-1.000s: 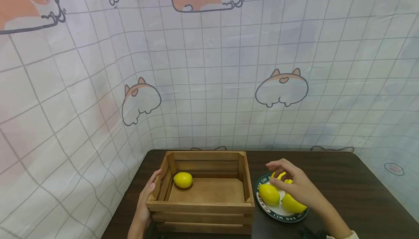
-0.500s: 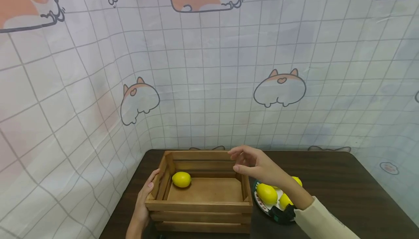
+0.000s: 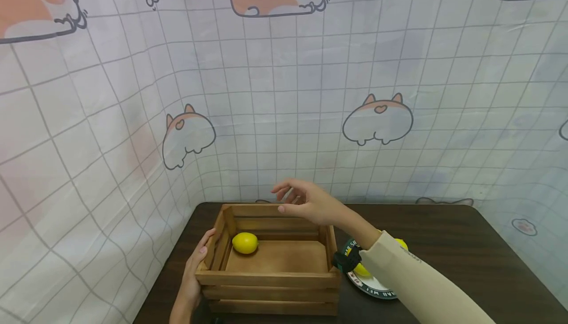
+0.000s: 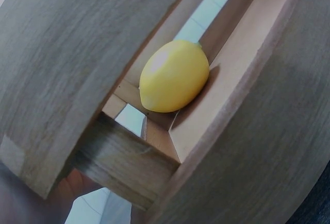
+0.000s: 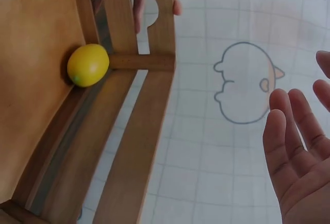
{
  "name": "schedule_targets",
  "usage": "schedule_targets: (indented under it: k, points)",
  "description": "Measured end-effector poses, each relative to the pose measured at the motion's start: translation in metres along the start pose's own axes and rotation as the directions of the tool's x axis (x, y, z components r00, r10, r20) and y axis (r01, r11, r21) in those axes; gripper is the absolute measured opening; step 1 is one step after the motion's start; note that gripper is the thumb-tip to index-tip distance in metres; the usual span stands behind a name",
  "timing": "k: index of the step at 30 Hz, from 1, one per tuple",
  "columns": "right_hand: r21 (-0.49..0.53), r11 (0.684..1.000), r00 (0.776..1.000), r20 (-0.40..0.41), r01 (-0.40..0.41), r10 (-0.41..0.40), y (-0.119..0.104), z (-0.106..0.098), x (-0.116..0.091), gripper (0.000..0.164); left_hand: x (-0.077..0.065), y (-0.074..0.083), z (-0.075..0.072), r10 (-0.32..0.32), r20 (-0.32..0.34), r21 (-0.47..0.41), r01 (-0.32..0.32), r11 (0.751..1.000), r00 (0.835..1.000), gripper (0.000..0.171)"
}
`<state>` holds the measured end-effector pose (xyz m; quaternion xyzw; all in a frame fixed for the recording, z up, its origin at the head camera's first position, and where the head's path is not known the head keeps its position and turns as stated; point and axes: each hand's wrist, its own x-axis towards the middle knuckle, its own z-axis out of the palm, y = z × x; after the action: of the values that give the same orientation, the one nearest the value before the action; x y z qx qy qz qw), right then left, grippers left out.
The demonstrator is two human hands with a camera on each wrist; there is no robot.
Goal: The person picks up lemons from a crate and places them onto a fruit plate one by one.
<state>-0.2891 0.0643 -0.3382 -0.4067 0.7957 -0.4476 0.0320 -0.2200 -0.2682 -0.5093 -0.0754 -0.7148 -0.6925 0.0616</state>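
A wooden crate (image 3: pixel 270 278) stands on the table, with one yellow lemon (image 3: pixel 245 243) lying inside near its left end. My left hand (image 3: pixel 193 277) holds the crate's left side; in the right wrist view, its fingers (image 5: pixel 138 9) show at the cut-out handle. Above the crate's back rim hovers my right hand (image 3: pixel 306 203), fingers loosely bent and nothing between them. The right wrist view shows those fingers (image 5: pixel 304 116) apart. Seen close in the left wrist view, the lemon (image 4: pixel 174 77) rests by the slatted wall.
Right of the crate, a plate (image 3: pixel 372 291) with a dark lettered rim bears lemons (image 3: pixel 363 270), largely hidden by the right sleeve (image 3: pixel 412 274) and a black wrist strap (image 3: pixel 348 260). The dark table (image 3: pixel 470 255) reaches back to a grid-patterned curtain (image 3: pixel 284 117).
My right hand has moved left from over the plate to above the crate, empty throughout, and its forearm now covers much of the plate. The left hand and the lemon in the crate stay put.
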Motion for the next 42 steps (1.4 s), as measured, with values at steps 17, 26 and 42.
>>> schedule_targets:
  k: [17, 26, 42]
  points:
    - [-0.023, 0.999, 0.992, 0.114, -0.042, 0.044, 0.026, 0.026, 0.056, 0.041, 0.0, -0.004, -0.003, 0.008, 0.002, 0.009, -0.008, 1.0, 1.0, 0.052]
    - [0.009, 0.998, 0.984, 0.167, -0.069, 0.067, 0.043, 0.048, 0.073, 0.04, 0.001, -0.006, -0.003, 0.027, 0.011, -0.003, -0.027, 1.0, 1.0, 0.052]
    - [-0.036, 0.991, 0.962, 0.24, -0.126, 0.131, 0.064, 0.082, 0.083, 0.047, 0.0, -0.004, -0.004, 0.027, 0.015, -0.009, -0.027, 1.0, 1.0, 0.053]
